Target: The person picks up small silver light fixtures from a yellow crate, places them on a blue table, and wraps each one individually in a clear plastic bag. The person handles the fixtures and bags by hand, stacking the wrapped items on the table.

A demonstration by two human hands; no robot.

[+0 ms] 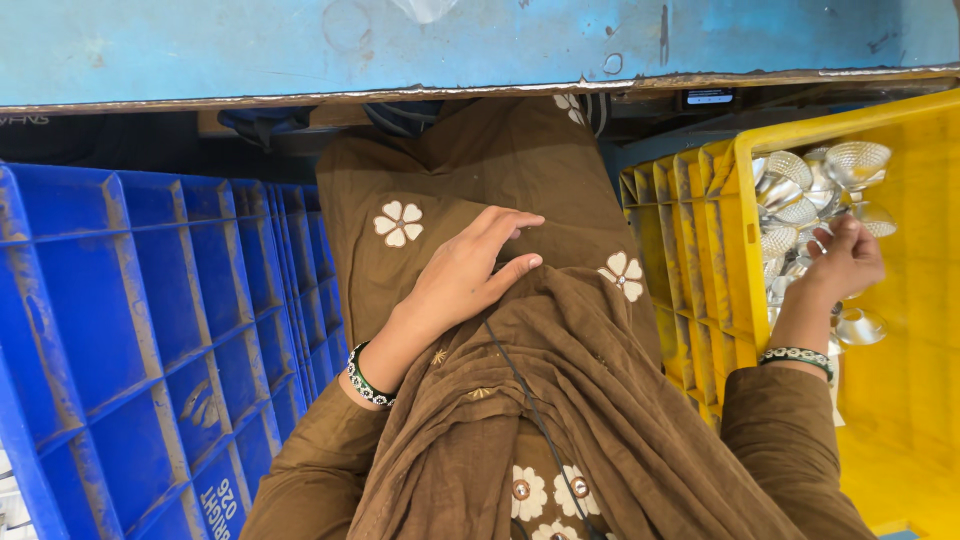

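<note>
In the yellow crate [905,300] on your right, your right hand [845,262] is down among the shiny metal reflector cups [800,200]. Fingers curl loosely around one of the cups; the grip point is partly hidden by the hand, so I can't tell if it's a firm hold or just contact. More cups are piled against the crate's near-left wall, and one lies apart just below your wrist [860,325]. A beaded bracelet [797,356] sits on that wrist, brown sleeve below it.

Your left hand [465,275] lies flat on your lap, palm down, fingers spread and relaxed, holding nothing. It rests on the brown cloth [520,170] with white flower prints, just right of one flower [398,223]. It wears a matching beaded bracelet [362,380].

A thin black cord [530,400] runs down over the folds of the cloth from near the left hand.

Left of you: a row of blue crates [130,300] stacked on edge, close against your left arm. A second yellow crate [680,260] stands between your lap and the one you're reaching into.

Along the top of the view, the worn blue edge of the desk [300,50] runs straight across, with chipped paint.
</note>
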